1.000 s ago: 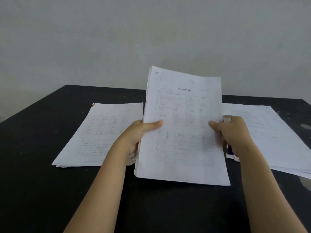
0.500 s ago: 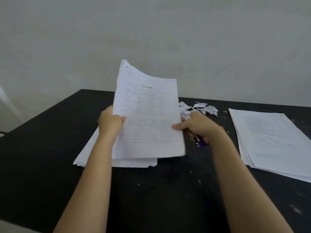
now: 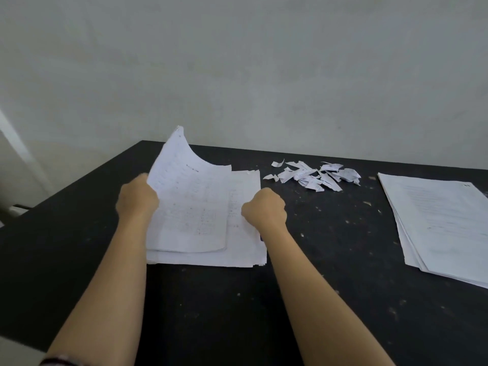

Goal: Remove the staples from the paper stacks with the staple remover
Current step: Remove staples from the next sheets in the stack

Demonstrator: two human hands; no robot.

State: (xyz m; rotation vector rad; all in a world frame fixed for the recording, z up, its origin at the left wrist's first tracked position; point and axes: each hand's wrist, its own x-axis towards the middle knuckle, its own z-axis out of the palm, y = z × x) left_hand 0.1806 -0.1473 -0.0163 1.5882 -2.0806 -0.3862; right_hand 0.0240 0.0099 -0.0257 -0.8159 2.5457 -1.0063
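Centrally on the black speckled worktop, a thick stack of white printed paper is overlaid by a curled stapled white bundle clamped at its left edge by the left hand, while the right hand is fisted, its contents hidden, near torn white scraps.

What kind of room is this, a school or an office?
I can't tell which. It looks like a plain paperwork desk: a black table against a bare wall, printed paper stacks, and a heap of torn paper scraps.
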